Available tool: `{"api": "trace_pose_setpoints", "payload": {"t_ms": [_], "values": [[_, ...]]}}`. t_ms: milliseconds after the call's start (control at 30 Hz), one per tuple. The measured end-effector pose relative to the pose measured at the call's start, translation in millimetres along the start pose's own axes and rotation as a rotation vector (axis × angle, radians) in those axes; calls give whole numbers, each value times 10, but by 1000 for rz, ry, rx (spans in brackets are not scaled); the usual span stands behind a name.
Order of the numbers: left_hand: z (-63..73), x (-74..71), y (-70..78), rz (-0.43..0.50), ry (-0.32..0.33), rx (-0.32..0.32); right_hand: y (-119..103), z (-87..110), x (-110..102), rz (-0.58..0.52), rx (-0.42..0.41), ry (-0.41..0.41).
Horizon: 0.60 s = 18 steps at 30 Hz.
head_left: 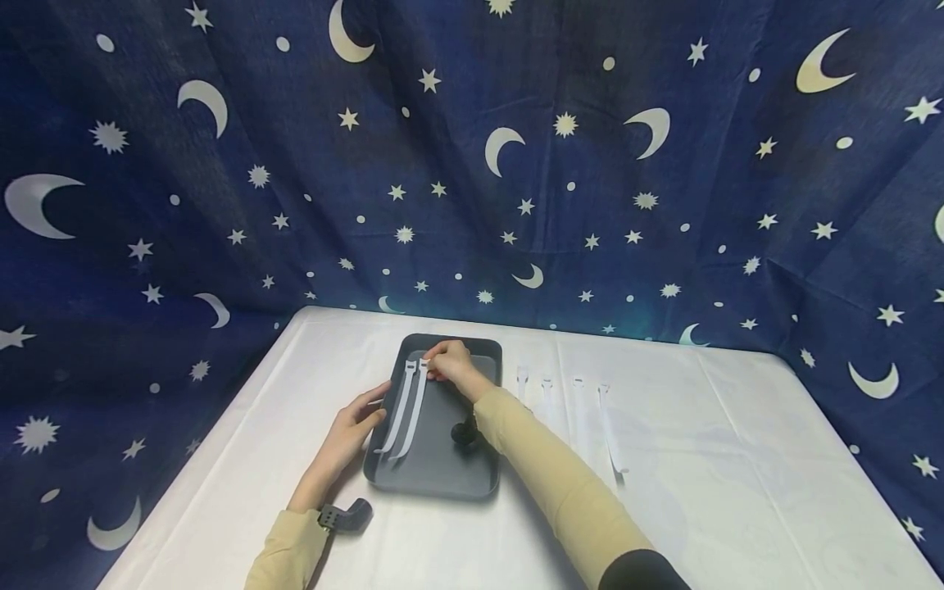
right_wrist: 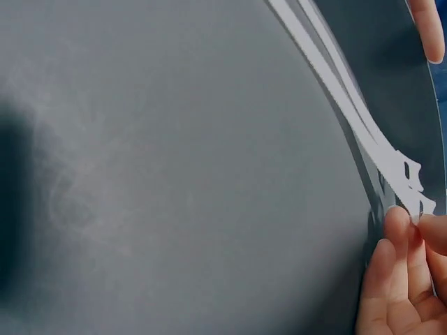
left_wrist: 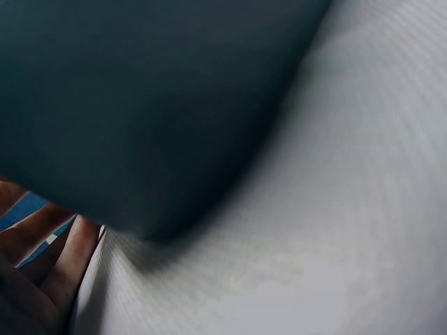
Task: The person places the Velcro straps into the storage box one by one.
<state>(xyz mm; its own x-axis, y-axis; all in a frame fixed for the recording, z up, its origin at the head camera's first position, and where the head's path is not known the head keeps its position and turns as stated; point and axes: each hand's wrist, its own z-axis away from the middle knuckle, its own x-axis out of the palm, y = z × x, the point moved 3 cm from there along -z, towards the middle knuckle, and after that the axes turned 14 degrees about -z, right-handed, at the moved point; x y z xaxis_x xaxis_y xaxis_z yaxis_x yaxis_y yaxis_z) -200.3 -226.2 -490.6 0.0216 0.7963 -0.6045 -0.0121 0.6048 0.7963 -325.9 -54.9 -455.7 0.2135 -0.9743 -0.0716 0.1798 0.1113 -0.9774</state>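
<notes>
A dark grey rectangular tray (head_left: 435, 483) holds two white cable straps with slotted heads, lying side by side lengthwise. My right hand (head_left: 451, 360) reaches over the tray and pinches the head end of the right-hand strap (head_left: 415, 410) between thumb and fingertips. Just left of it is the other strap (head_left: 401, 410); in the right wrist view the slotted heads (right_wrist: 412, 171) nearly overlap. My left hand (head_left: 354, 422) rests at the tray's left side, its extended fingers and thumb against the rim. The left wrist view shows those fingers (left_wrist: 77, 251) beside the tray wall (left_wrist: 154, 139).
On the white-covered table (head_left: 708, 459), several more white straps lie in a row right of the tray, the rightmost strap (head_left: 608, 426) with a curled lower end. My right sleeve (head_left: 560, 483) crosses in front of some. A dark curtain (head_left: 457, 205) with moons and stars hangs behind.
</notes>
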Motion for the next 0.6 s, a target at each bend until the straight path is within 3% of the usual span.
{"api": "trace_pose_setpoints", "payload": {"t_ms": [367,467,600], "values": [[1,-3,3,2,-3,-1,-10,5,-15,30,-20,7],[34,-31,86,10,-11,-11,-14,3,-45,40,-22,7],[35,-38,82,9,-4,-9,-38,16,-107,46,-16,-7]]}}
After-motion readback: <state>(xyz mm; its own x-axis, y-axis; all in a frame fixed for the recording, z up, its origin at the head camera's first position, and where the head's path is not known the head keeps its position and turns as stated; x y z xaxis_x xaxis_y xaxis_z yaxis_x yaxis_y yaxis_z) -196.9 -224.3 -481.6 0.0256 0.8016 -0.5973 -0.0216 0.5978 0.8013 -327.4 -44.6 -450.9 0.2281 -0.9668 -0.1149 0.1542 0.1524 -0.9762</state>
